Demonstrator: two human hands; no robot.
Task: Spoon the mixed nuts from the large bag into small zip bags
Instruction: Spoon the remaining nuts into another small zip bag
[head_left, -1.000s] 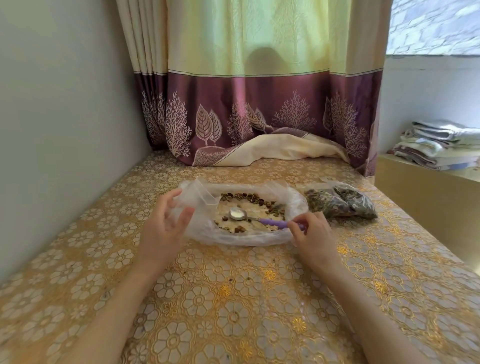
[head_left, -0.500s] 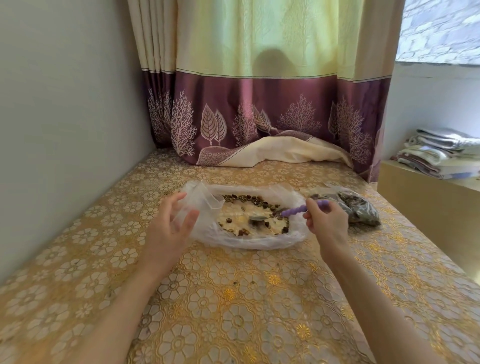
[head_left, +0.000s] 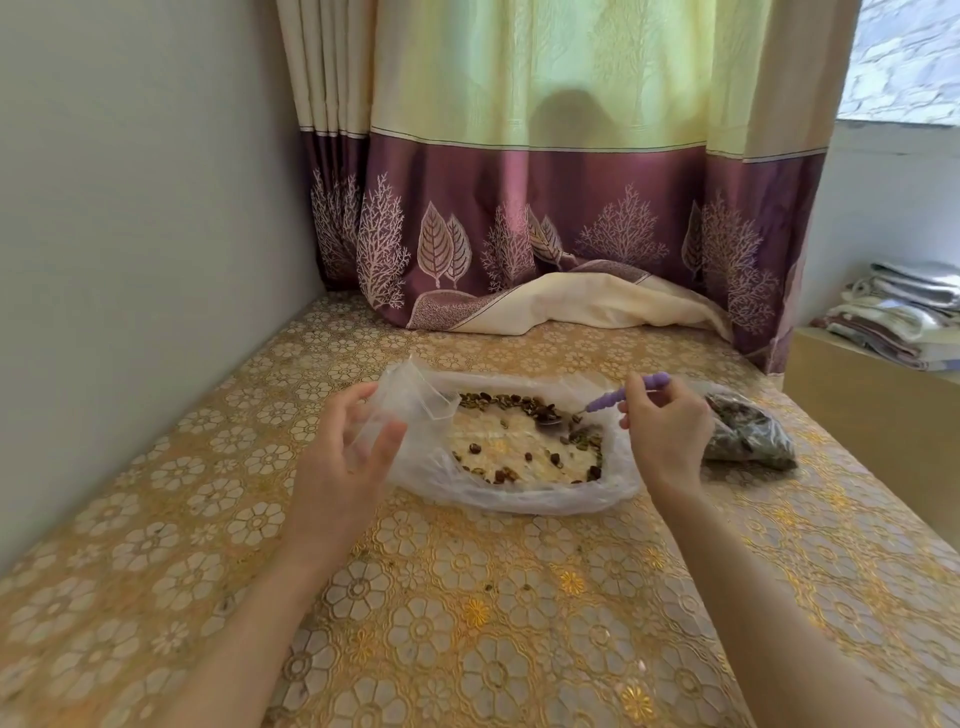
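Clear plastic at centre-left: the left hand holds a small zip bag open at its mouth, thumb and fingers spread around it, just as a second ago. Mid-frame, the large bag lies flattened open on the gold floral tablecloth, and few mixed nuts are left along its rim. Now the change: the right hand has lifted and tilted the purple-handled spoon, pinched tight, bowl dug into the far nuts. Scoop under way, pour next. Lower right, a filled bag waits.
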